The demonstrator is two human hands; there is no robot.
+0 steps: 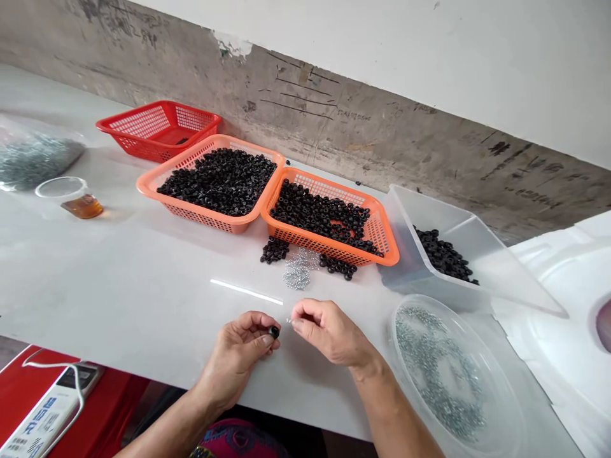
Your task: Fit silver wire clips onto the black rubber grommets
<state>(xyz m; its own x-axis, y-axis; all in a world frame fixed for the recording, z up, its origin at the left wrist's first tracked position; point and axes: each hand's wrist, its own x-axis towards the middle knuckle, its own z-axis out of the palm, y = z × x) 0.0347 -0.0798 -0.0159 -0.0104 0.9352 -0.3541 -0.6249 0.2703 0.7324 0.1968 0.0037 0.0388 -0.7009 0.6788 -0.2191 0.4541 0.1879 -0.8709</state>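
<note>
My left hand [238, 353] pinches a small black ring-shaped part [273, 332] between thumb and fingertips, its round end turned toward my other hand. Just to the right and slightly higher, my right hand [331, 334] has thumb and forefinger closed on a tiny silver piece [289, 320], too small to make out fully. The two hands are apart by a narrow gap. Beyond them lies a little heap of silver bead-like pieces [296, 277], flanked by loose black parts [274, 250] on the left and more black parts [338, 266] on the right.
A white strip [245, 292] lies left of the heap. Behind stand an orange basket [329, 247] and a paler orange basket [203, 219] of black parts, a red basket [143, 149], and a clear bin [429, 289]. A round tub [506, 394] holds silver pieces; a cup [82, 205] holds amber liquid.
</note>
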